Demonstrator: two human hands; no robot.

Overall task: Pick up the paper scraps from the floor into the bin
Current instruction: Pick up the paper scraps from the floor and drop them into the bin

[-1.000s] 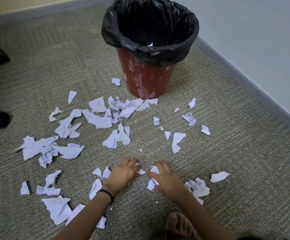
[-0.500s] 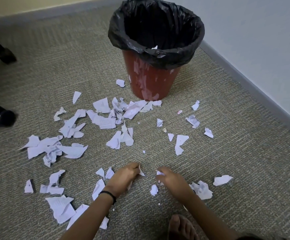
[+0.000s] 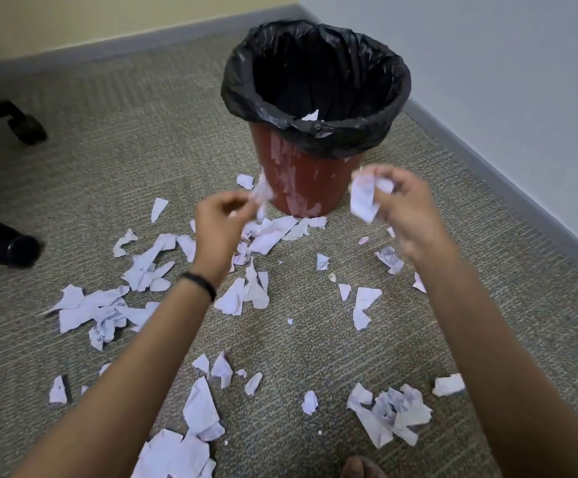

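Note:
A red bin lined with a black bag stands on the carpet near the wall corner; one white scrap shows inside its rim. Both my hands are raised in front of the bin, below its rim. My left hand pinches small white scraps at its fingertips. My right hand grips a larger crumpled scrap. Several torn white paper scraps lie scattered on the carpet between me and the bin, with a crumpled heap near my right forearm.
Two black chair castors sit at the left edge. A grey skirting board runs along the wall right of the bin. My bare toes show at the bottom edge.
Both hands have lifted off the carpet with scraps pinched in them and moved forward toward the bin. My view has tilted up, showing more of the wall.

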